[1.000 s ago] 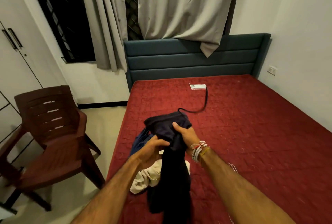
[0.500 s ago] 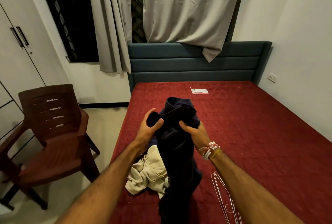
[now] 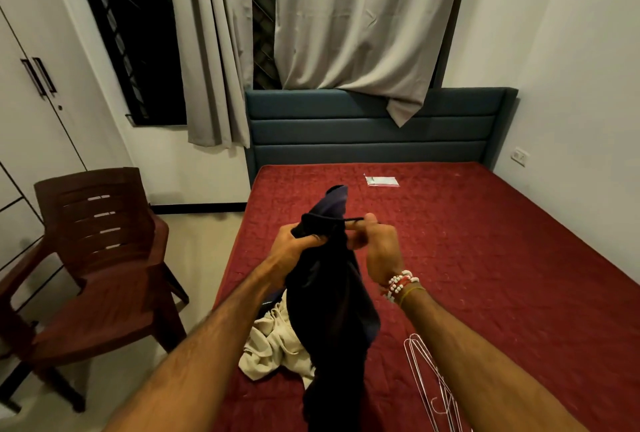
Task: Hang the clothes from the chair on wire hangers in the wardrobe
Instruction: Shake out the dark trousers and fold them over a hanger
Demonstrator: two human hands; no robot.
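The left hand (image 3: 294, 248) is clenched round the bunched top of a dark garment (image 3: 329, 310), fingers curled into the cloth. The right hand (image 3: 377, 248), just beside it, pinches a thin dark cord (image 3: 353, 219) that runs from the same bunched edge; beaded bracelets (image 3: 400, 284) sit on that wrist. Both hands are raised above the bed (image 3: 485, 258).

The garment is navy to near black and soft. A fold stands up above the left hand, and the rest hangs down between the forearms in a long limp drape. Which kind of garment it is cannot be told.

Under the drape, a cream garment (image 3: 273, 345) lies crumpled on the bed near its left edge. White wire hangers (image 3: 429, 376) lie on the bed below the right forearm.

The bed has a quilted red cover and a padded blue-grey headboard (image 3: 346, 130). A small flat packet (image 3: 382, 181) lies near the head end. Grey curtains (image 3: 346, 16) hang over a dark barred window (image 3: 131, 33), one hem draped on the headboard. A brown plastic chair (image 3: 93, 258) stands on the floor left of the bed. Behind it is a white wardrobe (image 3: 34, 120) with its doors closed. A socket (image 3: 520, 156) is on the right wall.
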